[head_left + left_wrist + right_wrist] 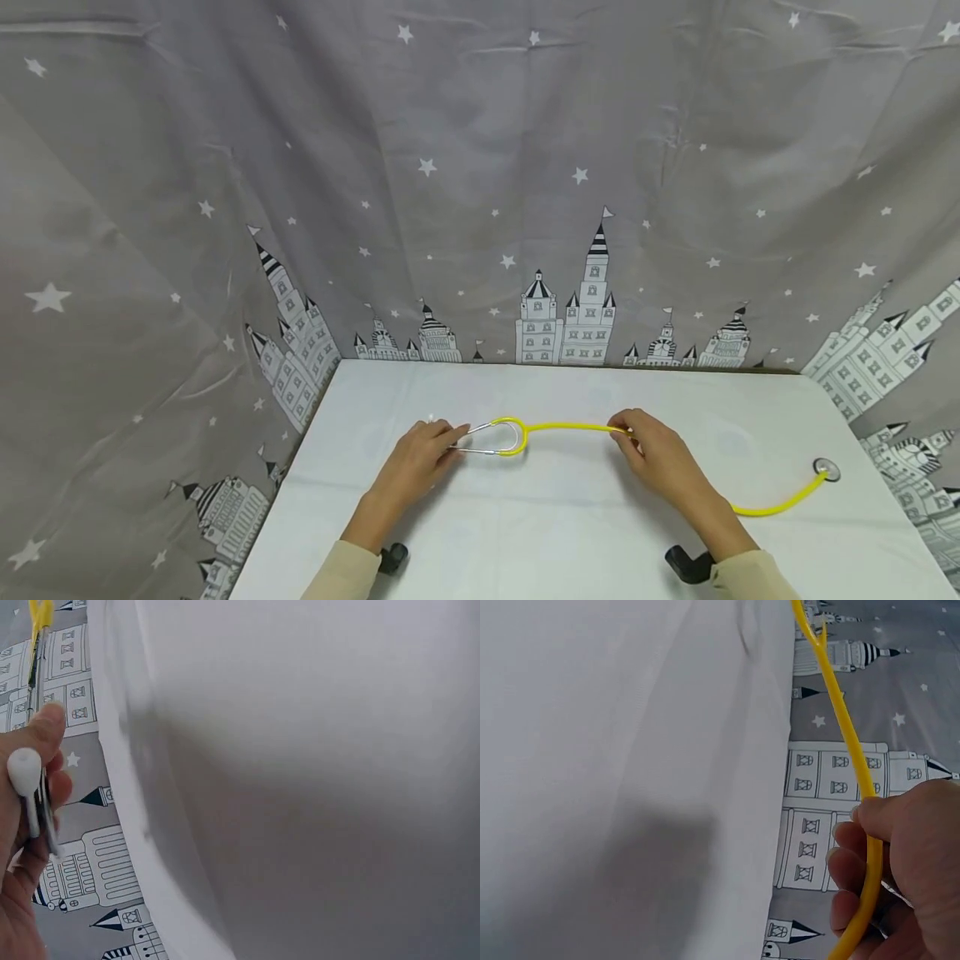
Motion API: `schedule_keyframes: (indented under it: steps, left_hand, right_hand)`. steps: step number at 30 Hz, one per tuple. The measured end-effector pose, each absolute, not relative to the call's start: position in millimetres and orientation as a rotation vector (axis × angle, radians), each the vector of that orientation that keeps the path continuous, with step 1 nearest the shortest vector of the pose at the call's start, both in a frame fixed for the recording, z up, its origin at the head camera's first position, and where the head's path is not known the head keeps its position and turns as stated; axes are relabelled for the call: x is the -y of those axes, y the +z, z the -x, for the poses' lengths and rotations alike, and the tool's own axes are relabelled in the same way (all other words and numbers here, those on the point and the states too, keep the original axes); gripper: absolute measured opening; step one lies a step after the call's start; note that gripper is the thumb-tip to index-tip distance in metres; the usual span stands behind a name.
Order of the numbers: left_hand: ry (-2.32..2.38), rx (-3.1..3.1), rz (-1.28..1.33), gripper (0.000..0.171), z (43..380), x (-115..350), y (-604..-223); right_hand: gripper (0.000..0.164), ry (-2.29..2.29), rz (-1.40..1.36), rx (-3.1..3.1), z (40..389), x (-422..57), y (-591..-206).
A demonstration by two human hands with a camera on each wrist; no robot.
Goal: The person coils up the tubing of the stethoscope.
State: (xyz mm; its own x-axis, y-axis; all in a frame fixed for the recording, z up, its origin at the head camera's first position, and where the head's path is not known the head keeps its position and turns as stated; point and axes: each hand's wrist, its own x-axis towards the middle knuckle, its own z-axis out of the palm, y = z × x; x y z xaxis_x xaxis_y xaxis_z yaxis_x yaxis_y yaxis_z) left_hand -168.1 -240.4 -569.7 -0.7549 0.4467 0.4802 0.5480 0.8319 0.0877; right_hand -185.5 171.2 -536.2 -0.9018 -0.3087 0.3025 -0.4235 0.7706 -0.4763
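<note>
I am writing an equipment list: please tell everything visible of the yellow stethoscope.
The stethoscope has glossy yellow tubing, apparently rubber or plastic, which forks toward two silvery, metal-looking ear tubes; the left wrist view shows a white eartip. The left hand grips the ear tubes; the right hand holds the tubing, nearly straight between the hands. Its round, dark-rimmed chest piece lies on the white table, near the right edge.

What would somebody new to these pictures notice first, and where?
Most likely the bright yellow stethoscope, held between the left hand and the right hand over the white table. Its round end lies toward the table's right side. Next, perhaps the gray curtain behind, printed with white stars and castles.
</note>
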Motion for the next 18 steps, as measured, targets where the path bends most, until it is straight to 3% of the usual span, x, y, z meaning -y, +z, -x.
schedule_keyframes:
  steps: [7, 18]
  left_hand:
    - [-0.364, 2.465, 0.742, 0.057, 166, 233, -563]
    - [-0.706, 2.549, 0.758, 0.057, 157, 225, -561]
  right_hand:
    - [0.01, 0.853, -0.472, 2.754, 187, -180, -539]
    - [0.012, 0.84, -0.548, 2.643, 184, -189, -543]
